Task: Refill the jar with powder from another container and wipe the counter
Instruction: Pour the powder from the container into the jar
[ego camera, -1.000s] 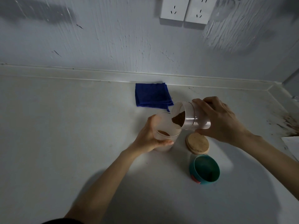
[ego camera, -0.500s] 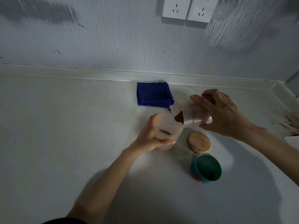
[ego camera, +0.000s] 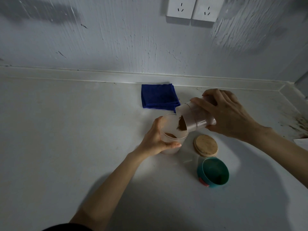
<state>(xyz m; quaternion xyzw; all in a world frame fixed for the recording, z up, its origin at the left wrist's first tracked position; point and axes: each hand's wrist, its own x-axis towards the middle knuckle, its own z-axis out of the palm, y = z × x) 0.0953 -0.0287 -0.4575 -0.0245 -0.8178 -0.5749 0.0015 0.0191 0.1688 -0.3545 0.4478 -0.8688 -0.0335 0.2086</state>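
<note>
On the left, the jar (ego camera: pixel 172 132) is held by the left hand (ego camera: pixel 154 140), with fingers and thumb curled round its wall. It stands upright on the counter (ego camera: pixel 66 139), and a little brown powder (ego camera: pixel 220 137) is seen inside. The jar looks like light, thin frosted plastic, so it is probably slippery and easily tipped; it is best gripped at the middle of its wall, as here. Behind it, the blue cloth (ego camera: pixel 159 96) is lying folded near the wall, well apart from both hands. To the right, the container (ego camera: pixel 196 116) is gripped round its body by the right hand (ego camera: pixel 228 115) and is tilted, with its mouth over the rim of the jar. Powder (ego camera: pixel 181 125) is gathered at the mouth. Below it, the wooden lid (ego camera: pixel 205 145) and the teal cap (ego camera: pixel 214 172) are lying on the counter. At the far right, a brown spill (ego camera: pixel 298 124) is seen, not yet wiped.
</note>
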